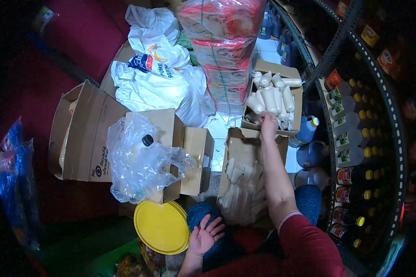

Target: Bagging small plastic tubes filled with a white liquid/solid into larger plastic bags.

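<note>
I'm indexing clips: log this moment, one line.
right hand: at white-filled plastic bags in carton | left hand: open, palm up | nearby: yellow lid

A plastic-wrapped stack of red packs stands beside a white plastic sack. Bottles with yellow caps line a perforated metal rack at right. A round yellow lid sits lower left.

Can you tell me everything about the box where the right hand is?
It's a brown box, cardboard by its look, open at the top. Plump, whitish bags fill much of it, some lying against others. It sits right of the tall plastic-wrapped stack. The right hand is at its near side; whether it touches box or bag is unclear.
</note>
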`<state>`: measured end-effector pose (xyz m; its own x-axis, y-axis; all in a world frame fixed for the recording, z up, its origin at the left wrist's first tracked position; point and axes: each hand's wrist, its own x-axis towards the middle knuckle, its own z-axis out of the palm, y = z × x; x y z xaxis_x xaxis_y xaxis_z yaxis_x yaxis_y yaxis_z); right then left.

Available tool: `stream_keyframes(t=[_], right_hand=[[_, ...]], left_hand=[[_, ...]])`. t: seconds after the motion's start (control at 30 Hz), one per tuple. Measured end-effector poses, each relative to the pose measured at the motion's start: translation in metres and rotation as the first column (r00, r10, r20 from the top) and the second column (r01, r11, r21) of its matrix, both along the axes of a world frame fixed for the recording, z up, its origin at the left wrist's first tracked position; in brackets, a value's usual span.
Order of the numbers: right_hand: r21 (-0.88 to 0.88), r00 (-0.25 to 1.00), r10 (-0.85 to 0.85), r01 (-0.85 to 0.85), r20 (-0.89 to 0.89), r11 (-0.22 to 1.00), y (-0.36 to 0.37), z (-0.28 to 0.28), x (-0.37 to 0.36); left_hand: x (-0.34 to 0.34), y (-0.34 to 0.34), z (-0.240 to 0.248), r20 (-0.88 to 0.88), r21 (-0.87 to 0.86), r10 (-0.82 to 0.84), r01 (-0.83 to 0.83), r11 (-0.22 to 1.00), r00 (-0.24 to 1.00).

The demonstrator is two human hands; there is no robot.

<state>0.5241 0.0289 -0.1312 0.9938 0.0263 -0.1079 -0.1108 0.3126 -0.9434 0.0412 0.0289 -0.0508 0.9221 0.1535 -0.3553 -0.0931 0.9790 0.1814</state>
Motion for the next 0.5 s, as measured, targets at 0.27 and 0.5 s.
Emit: stream_keyframes(t=[0.27, 0.5], right_hand=[[-0.085, 0.996, 0.081, -0.084, -0.043, 0.993, -0.02, 0.023, 0.001], [-0.554, 0.948, 0.288, -0.17, 0.133, 0.815, 0.015, 0.021, 0.078]], left_hand=[[0.001, 0.002, -0.002, 0.01, -0.009, -0.007, 0.007, 1.0, 1.0], [0.005, 0.001, -0.002, 0.051, -0.025, -0.019, 0.021, 0.999, 0.999]])
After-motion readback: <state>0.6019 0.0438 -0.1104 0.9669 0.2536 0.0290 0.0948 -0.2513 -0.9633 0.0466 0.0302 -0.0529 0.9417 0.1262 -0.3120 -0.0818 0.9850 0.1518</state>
